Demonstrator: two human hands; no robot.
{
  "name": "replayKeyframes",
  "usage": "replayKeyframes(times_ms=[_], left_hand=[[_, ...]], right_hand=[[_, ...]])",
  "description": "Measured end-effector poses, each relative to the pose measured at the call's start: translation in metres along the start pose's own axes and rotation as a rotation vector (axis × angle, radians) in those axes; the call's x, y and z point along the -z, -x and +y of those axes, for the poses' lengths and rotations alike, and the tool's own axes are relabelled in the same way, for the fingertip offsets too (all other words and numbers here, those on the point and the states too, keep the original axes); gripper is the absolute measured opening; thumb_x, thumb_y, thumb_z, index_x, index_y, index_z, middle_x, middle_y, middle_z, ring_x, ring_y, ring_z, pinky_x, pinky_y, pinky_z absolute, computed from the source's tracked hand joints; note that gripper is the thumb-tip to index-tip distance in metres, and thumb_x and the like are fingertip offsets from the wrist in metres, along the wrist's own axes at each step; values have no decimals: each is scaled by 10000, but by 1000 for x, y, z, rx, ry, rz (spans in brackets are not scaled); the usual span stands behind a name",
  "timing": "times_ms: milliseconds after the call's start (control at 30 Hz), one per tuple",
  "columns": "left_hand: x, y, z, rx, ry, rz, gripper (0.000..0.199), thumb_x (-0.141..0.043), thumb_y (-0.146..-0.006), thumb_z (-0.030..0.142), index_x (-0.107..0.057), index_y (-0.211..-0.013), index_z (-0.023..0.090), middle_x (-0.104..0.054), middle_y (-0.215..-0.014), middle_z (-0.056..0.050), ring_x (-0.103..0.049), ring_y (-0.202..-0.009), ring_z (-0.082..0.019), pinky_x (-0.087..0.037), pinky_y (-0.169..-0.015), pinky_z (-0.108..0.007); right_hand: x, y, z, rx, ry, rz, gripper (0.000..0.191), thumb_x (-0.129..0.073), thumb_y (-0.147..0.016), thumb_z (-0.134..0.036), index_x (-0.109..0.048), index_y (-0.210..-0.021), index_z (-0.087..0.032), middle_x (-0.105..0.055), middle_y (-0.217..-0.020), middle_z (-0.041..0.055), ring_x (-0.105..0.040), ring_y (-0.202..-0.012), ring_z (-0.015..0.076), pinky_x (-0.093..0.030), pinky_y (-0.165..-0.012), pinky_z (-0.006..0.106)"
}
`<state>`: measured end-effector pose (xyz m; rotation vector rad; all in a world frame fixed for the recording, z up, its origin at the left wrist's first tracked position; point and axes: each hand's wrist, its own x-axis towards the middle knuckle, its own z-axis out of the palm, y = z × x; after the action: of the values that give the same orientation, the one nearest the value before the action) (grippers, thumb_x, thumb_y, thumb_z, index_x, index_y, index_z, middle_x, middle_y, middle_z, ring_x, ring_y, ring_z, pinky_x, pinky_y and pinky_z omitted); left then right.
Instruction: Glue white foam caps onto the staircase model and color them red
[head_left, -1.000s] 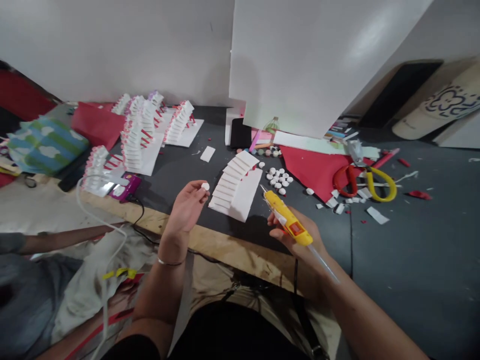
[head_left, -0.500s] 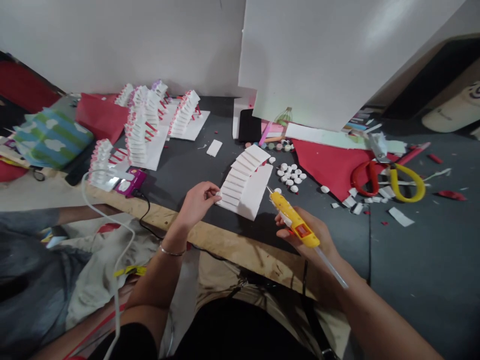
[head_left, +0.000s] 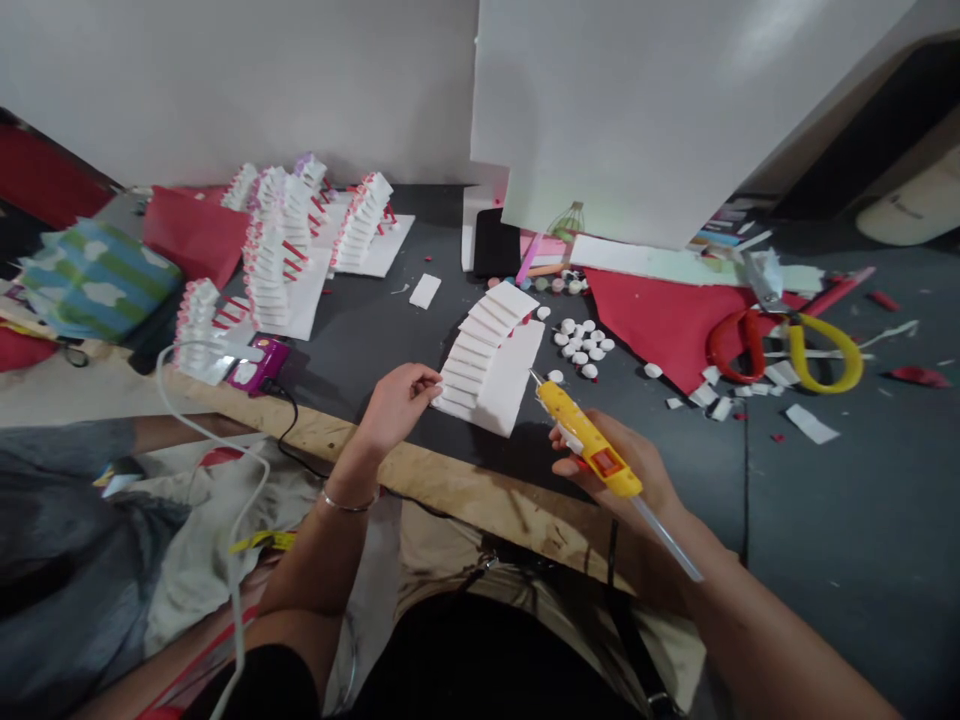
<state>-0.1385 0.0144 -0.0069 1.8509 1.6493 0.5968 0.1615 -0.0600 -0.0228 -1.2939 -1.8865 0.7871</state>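
A curved flight of white steps (head_left: 463, 371) on a white foam board base (head_left: 513, 390) lies in front of me. My left hand (head_left: 397, 408) has its thumb and forefinger pinched together at the lowest step's left end; whatever is between the fingertips is too small to make out. In my right hand (head_left: 619, 450) is a yellow glue gun (head_left: 583, 432) with a clear glue stick (head_left: 670, 540) out of its back. Its metal nozzle points toward the base's right edge. Several small white discs (head_left: 581, 345) lie in a cluster right of the steps.
Finished-looking small staircases (head_left: 281, 240) stand at the back left. A purple box (head_left: 259, 366) with cables sits near the left edge. Scissors (head_left: 825, 350), red paper (head_left: 645, 310) and white scraps (head_left: 705, 393) lie to the right. Another person's grey sleeve (head_left: 75, 520) is at the left.
The view has shifted slightly. My left fingertips remain at the lowest step, with the white bit seen there before now less visible. The glue gun stays almost where it was.
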Motion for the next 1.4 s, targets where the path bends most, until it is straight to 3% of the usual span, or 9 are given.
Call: replayKeyframes(times_ms=[433,667,867,1067,1233,1400], left_hand=[[-2,1,2,-10,-56,23,66,-641,-845,213,-700,-873,212,-667,-806,-3,-600,-737,-153,-516,-781,-293],[1,7,1,6,-21,126,173,-583,-890,251,-696,-1010,199,-697,-918,-47,-627,-782,-166,-550,-784,-306],[-11,11,8,34,-85,122,116,-690,-845,218,-684,-960,200,-679,-906,-34,-635,-786,-172,-544,-819,-320],[-1,12,2,-3,-131,227,136,-559,-938,240,-689,-942,202,-698,-923,-58,-634,-827,-188,-527,-829,-322],[2,14,-1,27,-130,128,111,-634,-891,246,-709,-814,218,-645,-775,-20,-586,-746,-180,-506,-783,-312],[-6,11,-2,30,-105,123,139,-632,-876,209,-681,-747,223,-610,-740,-10,-551,-721,-173,-491,-767,-308]], right_hand=[[1,0,1,-21,-6,-4,452,-712,-864,-661,-662,-829,-213,-706,-766,58,-690,-639,202,-540,-584,297],[1,0,-1,-19,-70,5,486,-686,-864,-702,-672,-839,-217,-719,-778,62,-693,-638,204,-549,-589,298],[-3,1,-1,-53,-125,26,447,-684,-877,-673,-689,-878,-226,-730,-800,59,-714,-687,217,-571,-643,310],[-5,2,1,-52,-157,30,489,-621,-900,-713,-691,-889,-230,-740,-822,61,-726,-722,218,-573,-647,302],[-7,3,4,-71,-155,85,563,-610,-851,-792,-700,-838,-236,-749,-788,61,-720,-672,216,-557,-589,300],[-8,9,11,-142,-252,39,426,-669,-894,-646,-755,-940,-231,-792,-887,74,-758,-744,234,-596,-603,311]])
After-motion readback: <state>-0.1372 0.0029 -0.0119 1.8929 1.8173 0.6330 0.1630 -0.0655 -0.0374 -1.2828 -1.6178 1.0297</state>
